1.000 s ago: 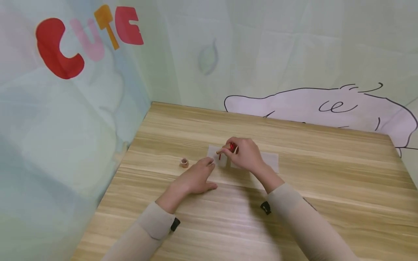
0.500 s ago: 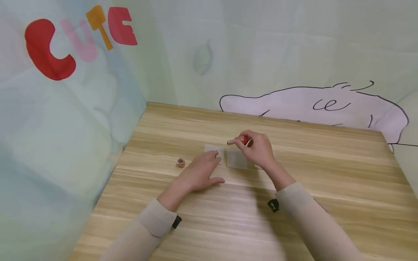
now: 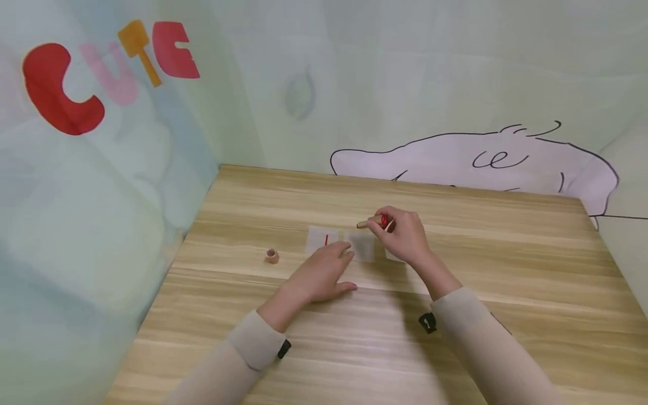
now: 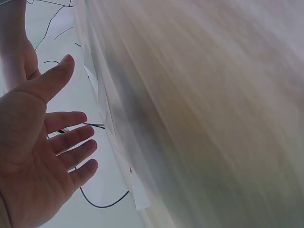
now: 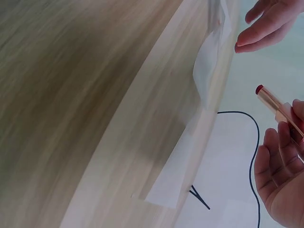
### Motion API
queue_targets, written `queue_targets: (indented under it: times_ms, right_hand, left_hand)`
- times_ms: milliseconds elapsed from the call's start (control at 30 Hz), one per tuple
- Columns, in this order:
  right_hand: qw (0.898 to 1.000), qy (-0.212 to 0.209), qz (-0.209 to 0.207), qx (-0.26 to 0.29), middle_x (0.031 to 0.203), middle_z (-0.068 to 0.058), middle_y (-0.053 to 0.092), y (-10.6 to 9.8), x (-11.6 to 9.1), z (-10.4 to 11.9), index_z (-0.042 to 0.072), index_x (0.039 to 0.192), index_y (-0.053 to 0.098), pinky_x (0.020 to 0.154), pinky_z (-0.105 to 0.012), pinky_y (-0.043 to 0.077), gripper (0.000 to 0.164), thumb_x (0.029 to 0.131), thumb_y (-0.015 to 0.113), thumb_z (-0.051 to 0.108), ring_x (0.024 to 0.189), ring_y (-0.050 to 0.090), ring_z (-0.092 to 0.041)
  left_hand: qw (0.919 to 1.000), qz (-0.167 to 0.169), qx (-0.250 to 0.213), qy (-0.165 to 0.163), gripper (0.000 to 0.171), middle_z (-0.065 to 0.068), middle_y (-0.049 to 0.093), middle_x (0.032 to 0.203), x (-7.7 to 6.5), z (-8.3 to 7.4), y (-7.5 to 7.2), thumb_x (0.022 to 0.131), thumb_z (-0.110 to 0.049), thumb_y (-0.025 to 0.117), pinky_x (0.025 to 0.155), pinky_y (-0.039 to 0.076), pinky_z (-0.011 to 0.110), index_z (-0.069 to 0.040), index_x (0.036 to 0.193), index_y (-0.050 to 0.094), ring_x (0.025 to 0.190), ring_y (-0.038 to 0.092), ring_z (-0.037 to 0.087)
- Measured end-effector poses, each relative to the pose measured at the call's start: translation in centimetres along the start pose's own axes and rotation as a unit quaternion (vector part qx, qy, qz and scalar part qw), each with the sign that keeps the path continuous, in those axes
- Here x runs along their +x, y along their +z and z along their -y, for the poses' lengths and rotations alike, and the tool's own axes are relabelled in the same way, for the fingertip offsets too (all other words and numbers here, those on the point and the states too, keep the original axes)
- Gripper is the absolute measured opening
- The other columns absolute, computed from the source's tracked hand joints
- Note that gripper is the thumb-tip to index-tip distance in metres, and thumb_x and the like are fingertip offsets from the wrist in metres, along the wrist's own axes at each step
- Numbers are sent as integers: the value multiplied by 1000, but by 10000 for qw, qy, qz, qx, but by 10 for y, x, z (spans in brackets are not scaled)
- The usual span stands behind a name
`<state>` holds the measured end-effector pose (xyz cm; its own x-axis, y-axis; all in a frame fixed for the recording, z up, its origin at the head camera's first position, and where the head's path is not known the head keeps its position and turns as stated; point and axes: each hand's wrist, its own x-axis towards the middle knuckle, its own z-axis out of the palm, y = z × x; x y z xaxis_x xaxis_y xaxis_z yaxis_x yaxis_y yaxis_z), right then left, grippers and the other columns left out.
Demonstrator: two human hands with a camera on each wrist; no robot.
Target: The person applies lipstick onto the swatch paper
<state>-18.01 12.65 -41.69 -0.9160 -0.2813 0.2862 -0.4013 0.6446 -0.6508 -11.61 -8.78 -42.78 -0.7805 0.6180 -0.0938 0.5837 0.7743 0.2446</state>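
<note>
My right hand (image 3: pixel 406 235) pinches a lipstick (image 3: pixel 365 224) in a gold case. Its dark red tip (image 5: pixel 259 89) points left, raised over the paper in the right wrist view. On the left paper (image 3: pixel 315 239) runs a short red stroke (image 3: pixel 326 239). My left hand (image 3: pixel 324 273) is spread low over the front of the papers, its fingers near the gap between the left and the middle paper (image 3: pixel 361 247). In the left wrist view the left palm (image 4: pixel 38 175) shows bare, with fingers straight and thumb apart.
A small pinkish-gold cap (image 3: pixel 271 256) stands on the wooden table (image 3: pixel 243 214) left of the papers. Another piece of white paper (image 3: pixel 395 254) lies partly behind my right hand. Printed cloth walls (image 3: pixel 263 84) rise along the table's back and left edges.
My right hand has lifted the lipstick off the left paper and carried it rightward. My left hand has slid right, and the red stroke shows beside it. The head view has turned slightly.
</note>
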Motion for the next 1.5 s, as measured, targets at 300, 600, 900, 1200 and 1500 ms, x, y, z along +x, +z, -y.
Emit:
queue_targets:
  times_ms: [300,600,900,1200,1500]
  right_hand:
    - [9998,35,157,-65,77,-3,67,4,-1,-1,3,98,73,59,-32,54,24,91,78,25,63,63,-18]
    - [9997,4,214,-65,76,-2,66,8,-3,-1,5,93,72,56,-30,53,22,90,79,26,61,63,-15]
    - [9993,32,319,-189,74,0,63,10,-1,-3,7,92,72,54,-29,50,22,90,80,27,60,61,-14]
    - [9948,-136,780,-634,69,6,61,21,3,-11,14,82,70,54,-29,44,20,89,81,29,61,54,-12]
    - [9942,-39,737,-779,67,5,59,24,1,-13,13,81,69,54,-29,42,21,88,81,29,60,53,-13]
  left_hand:
    - [9998,155,65,-56,71,21,47,150,2,1,7,93,-47,71,119,33,42,7,137,58,141,42,33]
    - [9979,364,470,-245,74,18,49,148,6,0,12,90,-53,72,108,45,45,4,135,59,136,47,31]
    - [9981,474,282,-276,76,20,48,148,9,0,12,90,-53,72,110,44,43,7,135,58,136,47,32]
    - [9985,450,116,-296,75,21,46,150,10,-1,14,91,-50,72,112,42,43,8,136,57,139,43,33]
    - [9980,567,167,-226,77,21,44,151,13,-4,13,92,-50,72,112,41,42,8,139,55,140,41,32]
